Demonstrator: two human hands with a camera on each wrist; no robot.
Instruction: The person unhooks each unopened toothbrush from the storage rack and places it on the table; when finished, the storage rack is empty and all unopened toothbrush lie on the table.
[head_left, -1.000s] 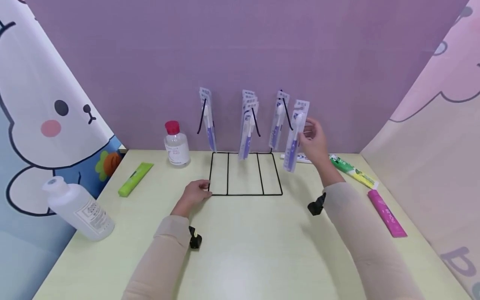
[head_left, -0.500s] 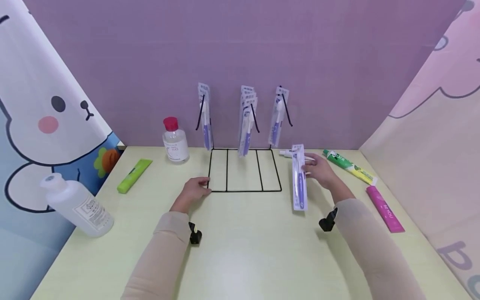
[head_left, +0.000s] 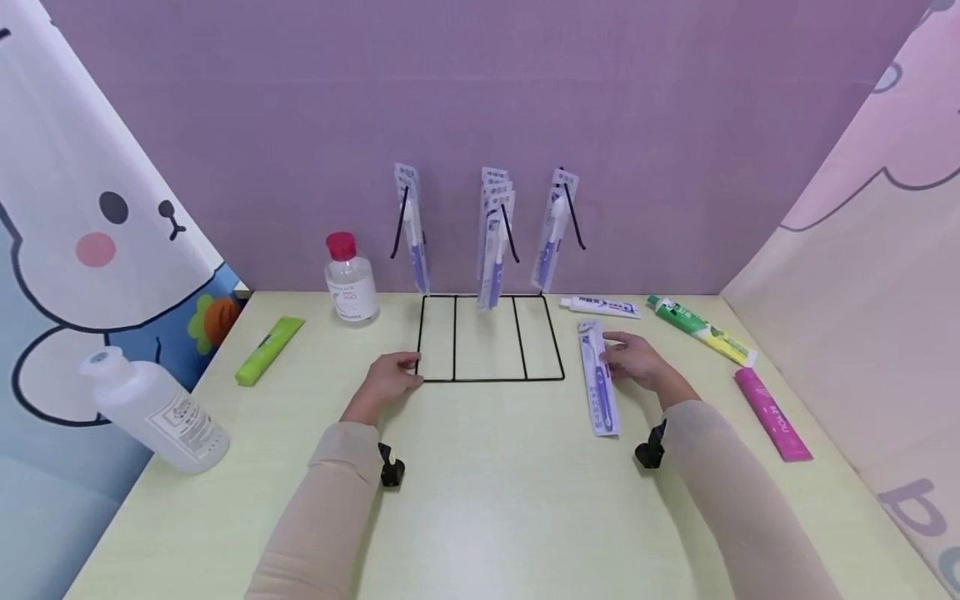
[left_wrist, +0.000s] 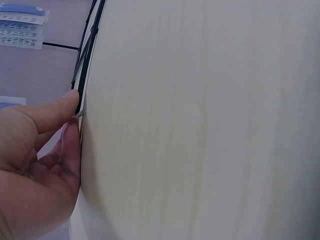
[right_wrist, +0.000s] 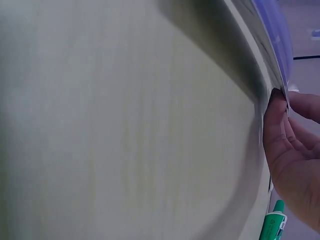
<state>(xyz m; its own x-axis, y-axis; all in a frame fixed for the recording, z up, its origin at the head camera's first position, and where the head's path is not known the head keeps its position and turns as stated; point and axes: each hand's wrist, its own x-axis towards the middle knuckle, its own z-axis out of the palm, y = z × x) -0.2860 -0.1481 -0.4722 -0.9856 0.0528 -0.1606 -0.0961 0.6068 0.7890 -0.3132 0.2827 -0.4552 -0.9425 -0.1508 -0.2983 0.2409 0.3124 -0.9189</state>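
My right hand [head_left: 634,360] pinches the edge of a packaged toothbrush [head_left: 599,379], purple and white in a clear blister, low over the table to the right of the rack. In the right wrist view, thumb and fingertip [right_wrist: 276,107] meet on the pack's edge. At the near left corner of the black wire display rack [head_left: 495,381], my left hand [head_left: 390,379] pinches the base wire between thumb [left_wrist: 60,107] and finger. Other packaged toothbrushes hang from the rack's three hooks: left [head_left: 414,237], middle [head_left: 495,250] and right [head_left: 553,229].
Toothpaste tubes lie to the right: white [head_left: 600,307], green and yellow [head_left: 701,330], and pink [head_left: 772,414]. A lime green tube [head_left: 270,350], a red-capped bottle [head_left: 352,287] and a white bottle [head_left: 161,417] are on the left. A purple panel [head_left: 480,100] stands behind the rack.
My right hand has brought the toothbrush pack down from beside the right hook to low over the table, uncovering the white tube. My left hand has stayed on the rack's corner.
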